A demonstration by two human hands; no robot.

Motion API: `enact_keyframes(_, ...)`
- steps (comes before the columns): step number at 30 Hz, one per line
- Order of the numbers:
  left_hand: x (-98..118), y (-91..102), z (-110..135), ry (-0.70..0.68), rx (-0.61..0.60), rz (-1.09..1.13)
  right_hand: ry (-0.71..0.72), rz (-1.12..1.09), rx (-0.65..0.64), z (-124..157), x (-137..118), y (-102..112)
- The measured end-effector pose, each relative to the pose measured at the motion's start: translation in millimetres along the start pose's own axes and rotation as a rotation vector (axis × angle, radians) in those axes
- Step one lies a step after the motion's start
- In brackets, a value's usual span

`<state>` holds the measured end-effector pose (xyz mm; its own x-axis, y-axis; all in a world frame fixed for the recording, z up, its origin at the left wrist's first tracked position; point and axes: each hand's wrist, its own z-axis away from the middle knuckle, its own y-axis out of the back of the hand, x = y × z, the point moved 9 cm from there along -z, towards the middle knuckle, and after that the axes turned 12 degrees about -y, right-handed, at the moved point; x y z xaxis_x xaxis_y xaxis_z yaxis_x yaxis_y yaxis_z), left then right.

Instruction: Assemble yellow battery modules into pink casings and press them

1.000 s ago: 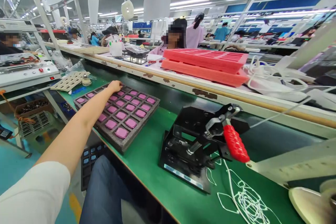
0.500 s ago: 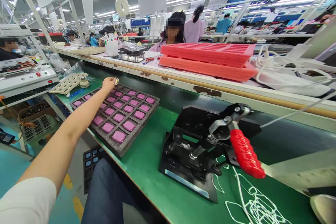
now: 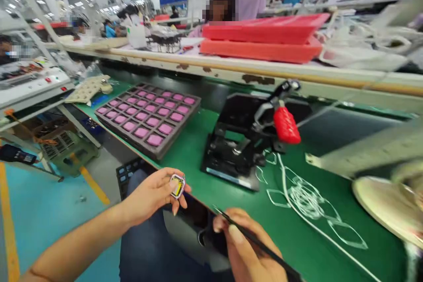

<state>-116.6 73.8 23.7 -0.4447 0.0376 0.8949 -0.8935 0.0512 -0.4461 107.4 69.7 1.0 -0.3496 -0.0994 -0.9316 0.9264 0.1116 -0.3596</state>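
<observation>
a: what's the left hand (image 3: 148, 196) doing?
b: pinching a small part (image 3: 177, 186) in its fingertips. it's a silver-rimmed piece with yellow in the middle, held up over the lap, just past the near edge of the counter.
a: and the right hand (image 3: 243, 246)?
b: closed narrow around a thin black tool (image 3: 280, 265), in a pen grip. i can't tell if it's tweezers or a stylus. its tip points toward the small part but stays apart from it.
a: what just changed?
b: the left hand was out at the far side of the tray a moment ago. now it's drawn back near the body and the right hand has come into view, so the part sits between both hands, well away from the tray.
a: what's around them?
b: on the green counter (image 3: 194, 158), to the left, a foam tray (image 3: 185, 130) holds rows of pink pads (image 3: 154, 140). to the right sit a black toggle press (image 3: 231, 150) with a red handle (image 3: 286, 125) and a tangle of white cord (image 3: 306, 198). farther off, red foam trays (image 3: 264, 28) lie stacked on the far counter.
</observation>
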Motion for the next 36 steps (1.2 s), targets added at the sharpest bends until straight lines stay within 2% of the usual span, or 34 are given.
enact_keyframes(2,-29.6,-20.3,15.4,0.053,-0.014,0.070,-0.013,-0.121,-0.052,5.7,-4.4,-14.3)
enact_keyframes(4,-50.4,-36.5,22.8,0.098,-0.020,0.112,-0.063,-0.198,-0.076,8.7,-1.7,-17.8)
enact_keyframes(8,-70.9,-58.9,25.6,0.134,-0.038,0.105,-0.102,-0.223,-0.114,18.1,10.2,-2.3)
enact_keyframes(12,-77.6,-70.4,26.5,0.133,-0.089,0.015,-0.031,-0.081,-0.037,28.8,17.4,32.1)
enact_keyframes(14,-80.1,-73.2,27.8,0.141,-0.108,-0.001,0.046,0.077,0.034,33.7,11.2,46.4)
enact_keyframes(16,-82.6,-74.7,29.2,0.156,-0.117,0.003,0.146,0.243,0.078,38.5,-2.3,52.1)
enact_keyframes(19,-85.0,-75.5,30.2,0.166,-0.116,0.019,0.264,0.380,0.062,42.7,-22.2,48.2)
enact_keyframes(22,-87.0,-75.3,30.7,0.172,-0.110,0.029,0.312,0.441,0.059,41.9,-32.2,45.9)
enact_keyframes(29,-91.6,-71.3,31.5,0.195,-0.084,0.030,0.267,0.413,0.159,32.7,-34.7,60.8)
enact_keyframes(32,-95.1,-73.2,32.6,0.203,-0.088,0.038,0.312,0.435,0.093,32.0,-37.9,52.0)
enact_keyframes(36,-95.4,-80.5,34.5,0.197,-0.098,0.026,0.475,0.509,-0.034,39.6,-41.2,27.5)
